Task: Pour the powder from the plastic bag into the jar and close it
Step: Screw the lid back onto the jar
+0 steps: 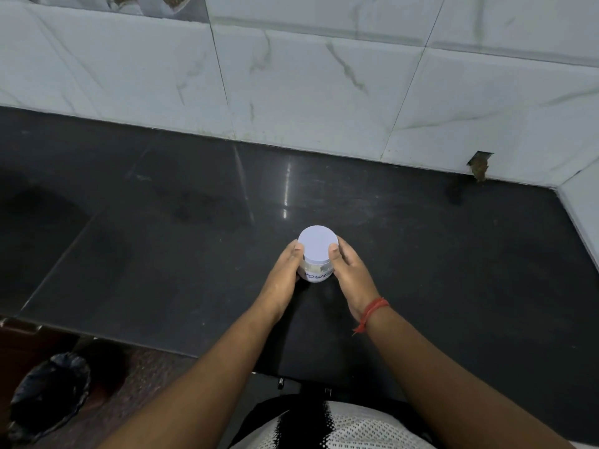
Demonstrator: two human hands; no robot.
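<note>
Upright on the dark worktop [421, 254], just below centre: the jar [316, 270], long axis vertical, white lid [318, 244] on top facing up. Flanked at 9 o'clock by the left hand [285, 273] and at 3 o'clock by the right hand [350, 270], equally near. Fingers curled round the jar's sides, both thumbs pressed against the lid's rim. No plastic bag in sight. Lid apparently seated; probably only a final tightening twist about the vertical axis left.

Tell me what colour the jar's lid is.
White, plain; the lid shows best in the head view.
</note>
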